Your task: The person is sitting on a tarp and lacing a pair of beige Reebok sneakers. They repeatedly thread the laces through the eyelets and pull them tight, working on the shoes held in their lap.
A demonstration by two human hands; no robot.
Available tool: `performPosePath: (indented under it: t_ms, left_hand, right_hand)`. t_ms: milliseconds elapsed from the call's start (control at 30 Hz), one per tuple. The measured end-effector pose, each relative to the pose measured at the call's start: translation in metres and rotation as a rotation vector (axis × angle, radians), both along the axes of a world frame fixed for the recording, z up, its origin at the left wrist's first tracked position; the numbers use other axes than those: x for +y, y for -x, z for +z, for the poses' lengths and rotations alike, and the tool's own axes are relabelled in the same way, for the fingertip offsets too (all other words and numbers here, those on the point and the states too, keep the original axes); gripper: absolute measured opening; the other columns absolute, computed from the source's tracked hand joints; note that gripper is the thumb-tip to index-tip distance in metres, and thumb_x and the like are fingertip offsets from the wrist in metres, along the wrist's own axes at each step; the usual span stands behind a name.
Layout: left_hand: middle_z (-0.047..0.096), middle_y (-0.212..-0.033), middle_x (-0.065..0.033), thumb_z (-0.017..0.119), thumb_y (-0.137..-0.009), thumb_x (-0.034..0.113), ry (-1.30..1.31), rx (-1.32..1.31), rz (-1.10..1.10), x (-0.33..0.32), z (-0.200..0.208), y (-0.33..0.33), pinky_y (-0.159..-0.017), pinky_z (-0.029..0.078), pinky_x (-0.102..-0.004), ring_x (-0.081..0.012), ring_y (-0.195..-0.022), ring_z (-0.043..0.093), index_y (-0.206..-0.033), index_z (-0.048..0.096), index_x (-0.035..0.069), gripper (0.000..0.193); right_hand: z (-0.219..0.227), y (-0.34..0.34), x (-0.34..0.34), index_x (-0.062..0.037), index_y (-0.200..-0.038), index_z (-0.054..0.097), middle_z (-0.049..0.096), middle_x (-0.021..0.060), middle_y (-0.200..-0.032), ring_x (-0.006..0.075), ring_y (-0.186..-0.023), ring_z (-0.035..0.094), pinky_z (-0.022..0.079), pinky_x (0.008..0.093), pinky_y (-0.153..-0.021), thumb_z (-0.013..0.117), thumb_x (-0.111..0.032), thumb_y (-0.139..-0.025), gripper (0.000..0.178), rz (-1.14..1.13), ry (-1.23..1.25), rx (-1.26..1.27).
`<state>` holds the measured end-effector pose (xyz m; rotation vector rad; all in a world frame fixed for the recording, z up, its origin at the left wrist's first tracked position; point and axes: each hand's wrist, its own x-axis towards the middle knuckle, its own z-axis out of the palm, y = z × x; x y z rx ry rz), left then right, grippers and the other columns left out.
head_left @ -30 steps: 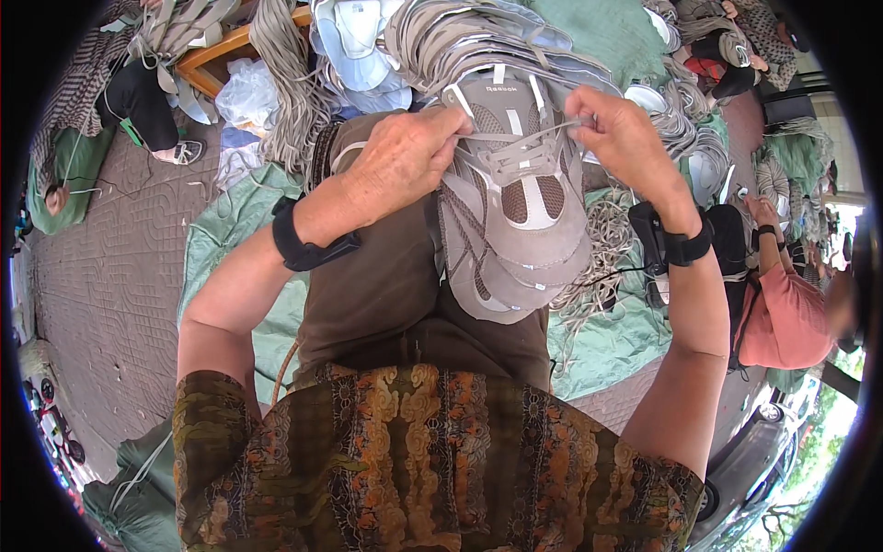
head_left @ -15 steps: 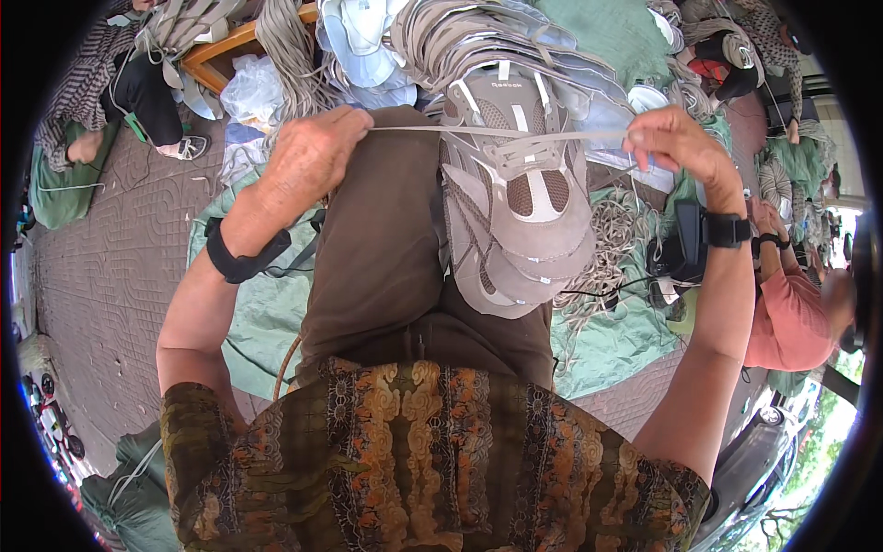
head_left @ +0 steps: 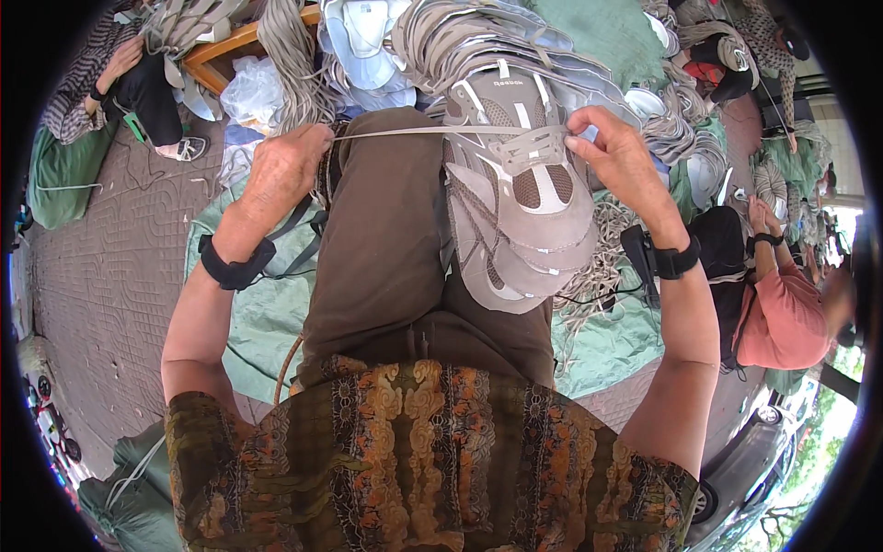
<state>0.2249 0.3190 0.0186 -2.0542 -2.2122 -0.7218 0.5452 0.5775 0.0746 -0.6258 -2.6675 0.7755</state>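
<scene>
A stack of grey-beige shoe uppers [head_left: 547, 236] rests on my right thigh, toes pointing toward me. The top one has a mesh vamp and laces crossed through its eyelets. A flat, pale shoelace [head_left: 405, 132] runs taut from the top upper to the left across my brown trousers. My left hand [head_left: 283, 175] is closed, its fingertips pinching the far stretch of this lace beyond my left knee. At the right edge of the eyelets, my right hand [head_left: 614, 161] pinches the lace between thumb and forefinger. Black bands circle both wrists.
More stacked uppers [head_left: 460, 41] fan out beyond my knees. A bundle of laces [head_left: 292, 60] hangs by a wooden frame [head_left: 241, 41]. Loose laces [head_left: 602, 248] lie on green sheeting [head_left: 262, 322]. A person in a pink top [head_left: 782, 317] sits at right; another person's shoe [head_left: 191, 147] shows at left.
My right hand has moved left, in close to the eyelets. My left hand has shifted slightly left and down, with the lace still pulled taut.
</scene>
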Motion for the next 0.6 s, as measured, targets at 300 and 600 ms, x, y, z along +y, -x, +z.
performPosePath:
  t_ms: [300, 600]
  left_hand:
    - [0.06, -0.079, -0.0157, 0.056, -0.087, 0.005, 0.038, 0.128, 0.095, -0.032, -0.013, 0.03, -0.061, 0.048, -0.0408, -0.0358, -0.073, 0.061, -0.096, 0.057, 0.005, 0.009]
    - [0.059, -0.077, -0.0135, 0.052, -0.083, 0.003, 0.042, 0.277, 0.186, -0.058, -0.006, 0.044, -0.059, 0.049, -0.041, -0.0324, -0.07, 0.061, -0.088, 0.053, 0.005, 0.006]
  right_hand:
    - [-0.013, 0.0, -0.004, -0.0033, -0.095, 0.054, 0.058, 0.0084, -0.092, 0.0222, -0.084, 0.056, 0.044, 0.0317, -0.077, 0.056, -0.016, -0.087, 0.015, -0.108, 0.054, 0.012]
    - [-0.029, -0.014, 0.018, -0.0041, -0.096, 0.054, 0.056, 0.0092, -0.09, 0.0242, -0.086, 0.055, 0.044, 0.033, -0.078, 0.054, -0.017, -0.089, 0.015, -0.113, 0.202, -0.072]
